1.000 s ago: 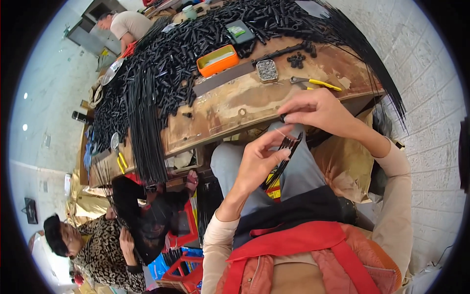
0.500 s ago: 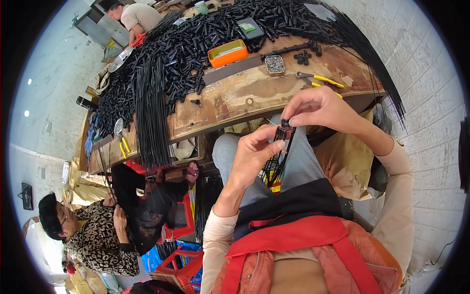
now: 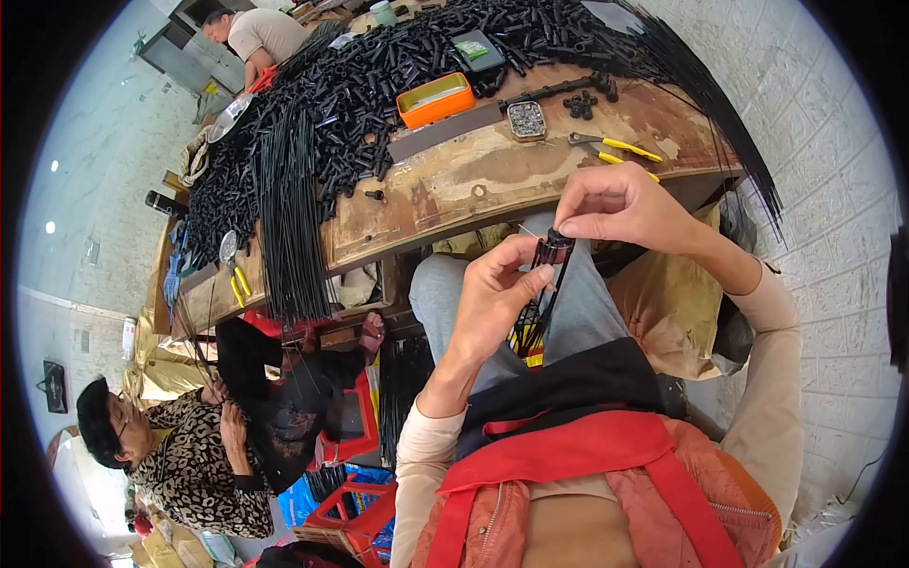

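Above my lap, my left hand (image 3: 502,292) pinches a bundle of thin black ribs (image 3: 538,317) that hangs down between my knees. A small round black hub (image 3: 559,239) sits at the top end of the bundle. My right hand (image 3: 627,205) grips this hub from above between thumb and fingertips. A thin wire (image 3: 527,232) sticks out beside the left fingers. Both hands are closed, and the fingers partly hide where ribs and hub meet.
Before me is a worn wooden table (image 3: 454,194) with heaped black tubular parts (image 3: 350,118). It also bears an orange box (image 3: 436,101), a tin of small metal pieces (image 3: 526,121), yellow-handled pliers (image 3: 630,149) and long black rods (image 3: 287,218). Beside me a seated person (image 3: 189,450) handles thin rods.
The black hub now shows more of its round top, and my right fingers have shifted slightly on it. My left hand stays nearly in place. The view has shifted a little.
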Tool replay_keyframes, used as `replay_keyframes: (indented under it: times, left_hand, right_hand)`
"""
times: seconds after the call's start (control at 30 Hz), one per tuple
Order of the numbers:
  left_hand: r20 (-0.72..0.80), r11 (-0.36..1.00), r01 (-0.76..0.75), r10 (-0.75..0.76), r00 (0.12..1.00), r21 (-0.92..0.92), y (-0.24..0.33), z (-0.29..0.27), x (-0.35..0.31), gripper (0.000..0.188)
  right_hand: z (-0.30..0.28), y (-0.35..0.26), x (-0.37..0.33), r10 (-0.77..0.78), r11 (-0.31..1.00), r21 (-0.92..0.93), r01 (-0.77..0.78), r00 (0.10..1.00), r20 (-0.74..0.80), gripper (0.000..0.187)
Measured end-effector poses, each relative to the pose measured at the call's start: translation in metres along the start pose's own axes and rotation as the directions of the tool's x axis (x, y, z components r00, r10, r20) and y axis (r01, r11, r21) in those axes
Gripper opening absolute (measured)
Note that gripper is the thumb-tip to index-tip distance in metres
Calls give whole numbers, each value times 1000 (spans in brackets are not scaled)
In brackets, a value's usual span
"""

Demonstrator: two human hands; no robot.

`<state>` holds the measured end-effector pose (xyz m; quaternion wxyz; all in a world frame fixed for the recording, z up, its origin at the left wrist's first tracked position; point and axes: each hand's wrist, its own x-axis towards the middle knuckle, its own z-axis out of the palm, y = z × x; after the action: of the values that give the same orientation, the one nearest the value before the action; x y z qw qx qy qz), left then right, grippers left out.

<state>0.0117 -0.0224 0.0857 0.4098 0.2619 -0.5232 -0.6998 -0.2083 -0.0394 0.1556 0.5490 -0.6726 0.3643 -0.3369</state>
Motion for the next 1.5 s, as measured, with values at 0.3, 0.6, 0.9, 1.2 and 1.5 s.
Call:
replay_keyframes:
  times: [0.3, 0.6, 0.9, 1.2, 1.5]
  left_hand:
    - [-29, 996, -77, 78, 997, 46, -1, 3, -3, 18]
    - [-47, 996, -69, 71, 996, 48, 0, 7, -7, 17]
    - [-94, 993, -69, 60, 994, -92, -4, 13, -2, 17]
    - [-43, 985, 42, -49, 998, -170, -14, 8, 3, 17]
    - [32, 917, 85, -79, 996, -389, -17, 7, 2, 20]
  right_hand:
    - [7, -1, 0, -10, 1000, -9, 10, 999, -49, 7]
    - [3, 10, 4, -268, 946, -174, 275, 961, 64, 13]
    - [10, 27, 0, -354, 927, -149, 345, 935, -32, 24]
    - [-4, 41, -2, -339, 925, 182, 333, 941, 5, 21]
    - [8, 44, 1, -270, 899, 360, 250, 963, 5, 24]
